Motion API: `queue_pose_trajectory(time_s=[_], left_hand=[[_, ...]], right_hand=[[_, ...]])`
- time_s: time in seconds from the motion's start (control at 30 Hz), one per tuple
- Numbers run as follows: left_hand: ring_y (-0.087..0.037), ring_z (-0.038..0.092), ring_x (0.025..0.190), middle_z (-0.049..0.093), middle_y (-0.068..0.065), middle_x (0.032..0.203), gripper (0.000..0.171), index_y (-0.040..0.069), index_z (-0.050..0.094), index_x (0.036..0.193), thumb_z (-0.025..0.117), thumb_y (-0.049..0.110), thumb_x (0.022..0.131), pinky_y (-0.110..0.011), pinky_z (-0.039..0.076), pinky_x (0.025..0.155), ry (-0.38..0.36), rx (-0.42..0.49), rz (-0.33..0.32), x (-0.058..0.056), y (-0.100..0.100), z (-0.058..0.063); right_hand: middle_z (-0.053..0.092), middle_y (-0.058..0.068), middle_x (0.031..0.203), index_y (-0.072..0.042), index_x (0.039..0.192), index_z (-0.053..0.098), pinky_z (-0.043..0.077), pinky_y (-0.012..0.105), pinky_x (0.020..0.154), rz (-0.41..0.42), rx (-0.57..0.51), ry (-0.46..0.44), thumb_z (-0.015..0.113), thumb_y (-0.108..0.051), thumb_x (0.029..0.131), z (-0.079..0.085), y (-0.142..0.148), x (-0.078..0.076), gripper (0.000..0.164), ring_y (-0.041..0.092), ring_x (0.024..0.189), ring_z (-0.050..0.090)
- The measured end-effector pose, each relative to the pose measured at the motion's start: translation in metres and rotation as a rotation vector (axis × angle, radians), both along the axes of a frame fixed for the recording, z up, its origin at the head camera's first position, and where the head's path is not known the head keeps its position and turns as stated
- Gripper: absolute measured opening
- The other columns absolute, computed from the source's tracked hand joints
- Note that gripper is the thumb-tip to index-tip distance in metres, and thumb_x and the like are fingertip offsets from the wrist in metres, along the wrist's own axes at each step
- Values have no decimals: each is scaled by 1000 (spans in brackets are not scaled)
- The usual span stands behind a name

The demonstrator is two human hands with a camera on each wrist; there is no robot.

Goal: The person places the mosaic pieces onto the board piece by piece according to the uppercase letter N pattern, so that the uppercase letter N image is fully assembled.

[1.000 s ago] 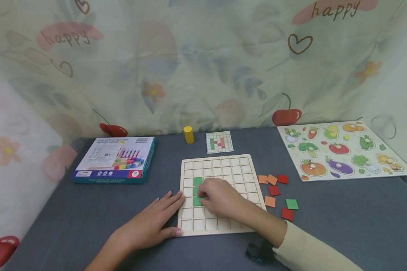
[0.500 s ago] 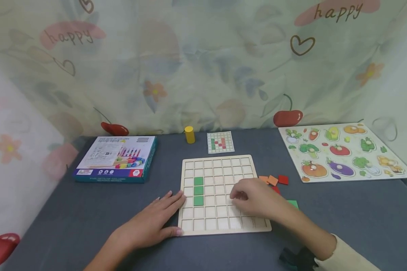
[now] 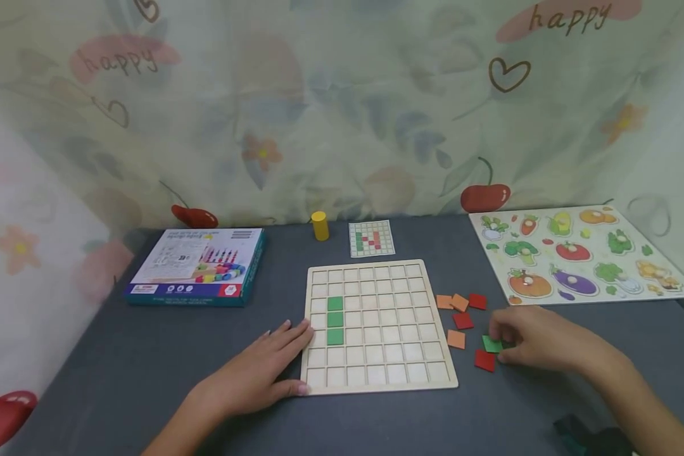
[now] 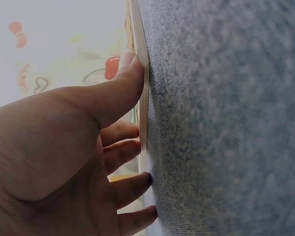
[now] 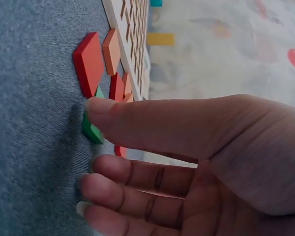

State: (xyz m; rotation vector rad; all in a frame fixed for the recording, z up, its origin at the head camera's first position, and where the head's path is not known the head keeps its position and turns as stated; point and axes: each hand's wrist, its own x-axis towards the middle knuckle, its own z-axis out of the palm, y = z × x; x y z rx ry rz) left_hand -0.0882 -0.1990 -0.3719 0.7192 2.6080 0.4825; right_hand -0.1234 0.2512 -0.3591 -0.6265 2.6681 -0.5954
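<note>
A square wooden grid board [image 3: 382, 373] lies on the dark table, with a column of green tiles [image 3: 335, 319] set in its left part. My left hand [image 3: 256, 367] rests at the board's left edge, fingers extended; in the left wrist view its thumb touches the board's edge [image 4: 143, 105]. To the right of the board, my right hand [image 3: 541, 339] has bent fingers and thumb around a loose green tile [image 3: 492, 344]. In the right wrist view the thumb overlaps this green tile [image 5: 92, 129]; whether it is pinched is hidden.
Loose red tiles [image 3: 485, 361] and orange tiles [image 3: 456, 339] lie right of the board. Behind it are a printed pattern card [image 3: 372, 239] and a yellow cylinder [image 3: 320, 226]. A toy box [image 3: 196, 266] is left; a vegetable puzzle board [image 3: 581, 253] is right.
My right hand has moved from the green column on the board, across it to the right, to the loose green tile. My left hand has stayed at the board's left edge.
</note>
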Motion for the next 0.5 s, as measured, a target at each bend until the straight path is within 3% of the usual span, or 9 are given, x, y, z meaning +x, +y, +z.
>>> queue_pose_trajectory(time_s=[0.3,0.5], left_hand=[[-33,16,151,23,0,165,89,20,26,161,62,60,90,-61,20,115,-5,2,6,1,1,1],[-32,15,151,22,1,165,88,20,26,161,63,58,90,-60,19,116,0,2,9,1,1,1]], right_hand=[[51,-6,76,-17,91,63,41,28,59,-5,-25,9,85,-15,78,-5,2,-4,26,11,69,48],[54,-6,76,-17,85,60,44,28,58,-13,-108,-25,85,-12,78,-5,-2,-4,26,12,66,51]])
